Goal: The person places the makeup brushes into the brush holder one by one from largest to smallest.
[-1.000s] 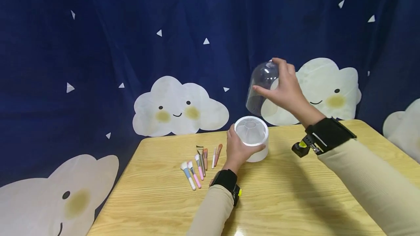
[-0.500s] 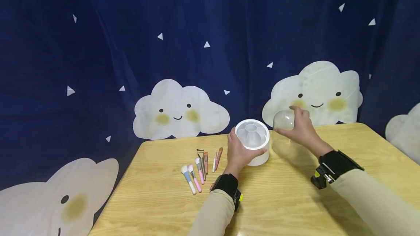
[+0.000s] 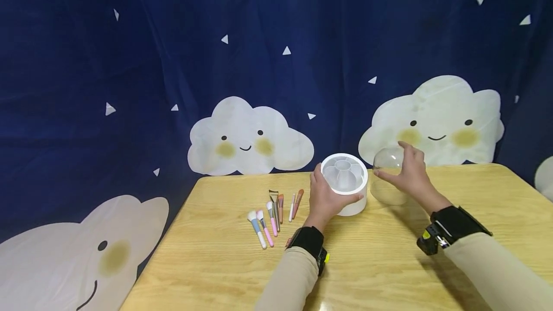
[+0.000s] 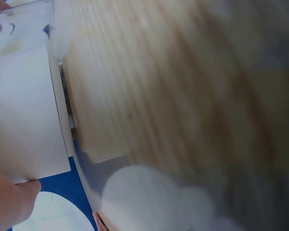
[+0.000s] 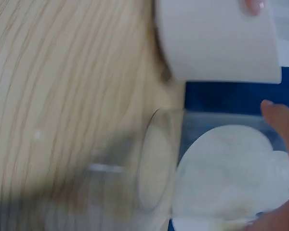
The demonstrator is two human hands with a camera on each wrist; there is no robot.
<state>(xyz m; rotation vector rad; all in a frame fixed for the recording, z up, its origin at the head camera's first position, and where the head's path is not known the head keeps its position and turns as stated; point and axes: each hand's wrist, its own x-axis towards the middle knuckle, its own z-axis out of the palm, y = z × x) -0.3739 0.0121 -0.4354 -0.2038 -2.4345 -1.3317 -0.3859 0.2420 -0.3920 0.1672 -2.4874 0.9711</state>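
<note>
My left hand (image 3: 326,200) grips a white round makeup brush holder (image 3: 364,188) on the table, fingers and thumb around its side. The holder's uncovered top shows a round centre cup ringed by compartments. To its right, my right hand (image 3: 410,174) holds a clear dome lid (image 3: 386,157) between thumb and fingers, rounded end up. In the right wrist view, the lid's circular rim (image 5: 140,168) faces the wood. I cannot tell whether the rim touches the tabletop. Several makeup brushes (image 3: 257,229) lie loose left of my left hand.
The wooden table (image 3: 207,263) ends at a back edge just behind the holder and lid. Past it hangs a dark blue curtain (image 3: 259,4) with white clouds and triangles. Each wrist wears a black strap with a small camera.
My right hand has lifted the clear dome away from above the brush holder and brought it down to the right. My left hand stays on the holder. The head view has shifted slightly.
</note>
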